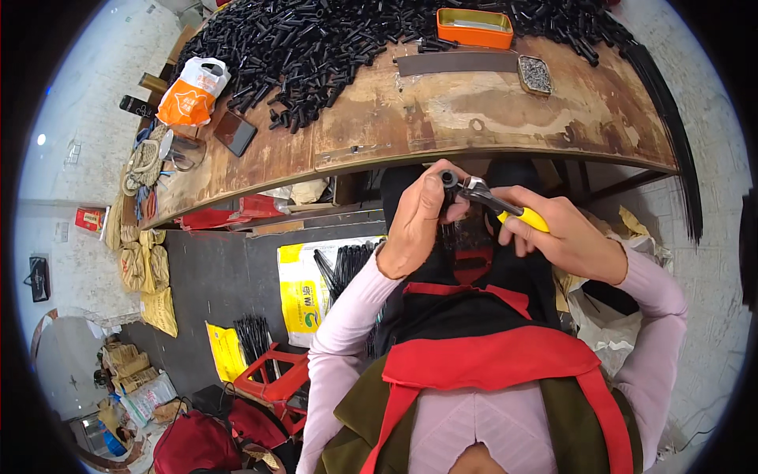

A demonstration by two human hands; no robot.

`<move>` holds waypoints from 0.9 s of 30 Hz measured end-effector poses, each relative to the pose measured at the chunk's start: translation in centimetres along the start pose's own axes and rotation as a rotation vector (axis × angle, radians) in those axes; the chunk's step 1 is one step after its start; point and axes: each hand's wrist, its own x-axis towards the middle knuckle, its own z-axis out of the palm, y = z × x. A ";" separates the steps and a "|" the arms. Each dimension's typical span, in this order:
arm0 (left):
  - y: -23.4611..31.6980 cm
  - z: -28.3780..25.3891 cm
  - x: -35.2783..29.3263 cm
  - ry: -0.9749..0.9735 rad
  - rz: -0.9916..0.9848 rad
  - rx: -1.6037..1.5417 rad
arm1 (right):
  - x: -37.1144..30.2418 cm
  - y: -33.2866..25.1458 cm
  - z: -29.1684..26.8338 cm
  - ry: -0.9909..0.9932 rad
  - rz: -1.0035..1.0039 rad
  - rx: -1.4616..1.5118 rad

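Observation:
In front of the table edge, over my lap, my left hand [414,217] is closed around a black tubular part [448,178], its round hollow end facing up between thumb and fingers. My right hand [562,231] grips a pair of pliers [530,218] with yellow and black handles. The metal jaws of the pliers reach to the side of the black part, close by my left fingertips. Whether they bite on anything there is too small to tell. Part of the tube's lower length is hidden by my left hand.
The worn wooden table [505,114] carries a large heap of black tubular parts [308,55], an orange tin [474,35], a dish of small silver pieces [535,74], a phone [235,133] and a plastic bag [192,99]. Long black rods [671,126] overhang its right end. A red stool [272,381] stands lower left.

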 end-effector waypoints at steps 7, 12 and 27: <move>0.3 0.6 -0.1 -0.026 -0.013 0.061 | -0.6 -1.1 -2.3 -0.143 -0.026 0.012; 1.1 0.8 -0.1 -0.033 0.004 0.178 | -0.3 -3.4 -3.0 -0.250 0.271 -0.027; 0.6 0.9 0.1 -0.145 -0.022 -0.016 | -2.4 -4.4 -2.8 -0.178 0.281 -0.171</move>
